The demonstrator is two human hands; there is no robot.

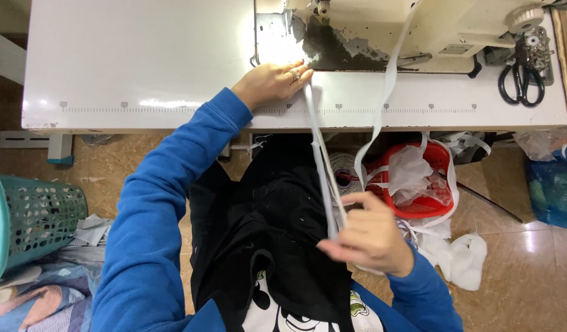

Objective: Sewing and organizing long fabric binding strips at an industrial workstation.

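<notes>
From the head camera, the person sits at a white sewing table (pixel 142 61) with a cream sewing machine (pixel 419 31) at its far edge. The left hand (pixel 272 83), in a blue sleeve, lies flat on the table beside the machine bed, fingers together and pressing down on the near end of a narrow white fabric strip (pixel 320 160) close to the needle area. Whether the strip sits under the presser foot cannot be told, since glare washes out that spot.

The strip runs from the left hand off the table edge and down to the right hand (pixel 369 237), held over the lap. There the thumb and fingers are closed on it, pinching its lower part so that it hangs taut between the two hands. A second length of white tape (pixel 388 80) comes down from the machine top towards a red basket (pixel 419 178) on the floor, which holds more white scraps.

A black garment (pixel 277 227) lies across the lap under the strip. Black scissors (pixel 522 83) rest at the right end of the table, well apart from both hands. A teal basket (pixel 31 221) stands on the floor at the left.

Judged from this, the step in hand is feeding or aligning the strip at the needle. The next move seems to call for even tension from the right hand while the left steers the strip straight and keeps its edges from twisting.
</notes>
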